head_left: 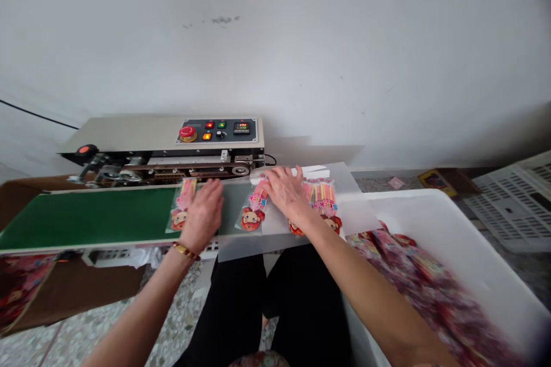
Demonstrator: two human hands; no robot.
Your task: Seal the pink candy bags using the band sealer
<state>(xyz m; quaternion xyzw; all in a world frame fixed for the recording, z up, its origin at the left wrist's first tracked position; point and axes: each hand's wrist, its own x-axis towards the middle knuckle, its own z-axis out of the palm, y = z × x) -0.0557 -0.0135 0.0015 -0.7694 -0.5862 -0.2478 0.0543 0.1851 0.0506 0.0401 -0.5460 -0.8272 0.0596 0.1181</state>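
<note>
My left hand (203, 210) lies palm down at the right end of the green conveyor belt (107, 215), fingers stretched out. Its outer side touches a clear packet (179, 215) of pink and yellow sticks with a red-haired cartoon head. My right hand (284, 189) has its fingers bent over the upper edge of a second stick-candy packet (253, 217), which lies tilted on a translucent sheet (241, 246). More such packets (325, 200) lie partly under my right hand and wrist. Behind the belt stands a band sealing machine (163, 140) with lit buttons and a display.
A white tub (424, 200) full of similar packets (430, 275) stands at my right. Beyond it is a white plastic crate (512, 206). A brown cardboard box (81, 292) with packets sits below the belt at left. A pale wall (301, 57) rises behind the machine.
</note>
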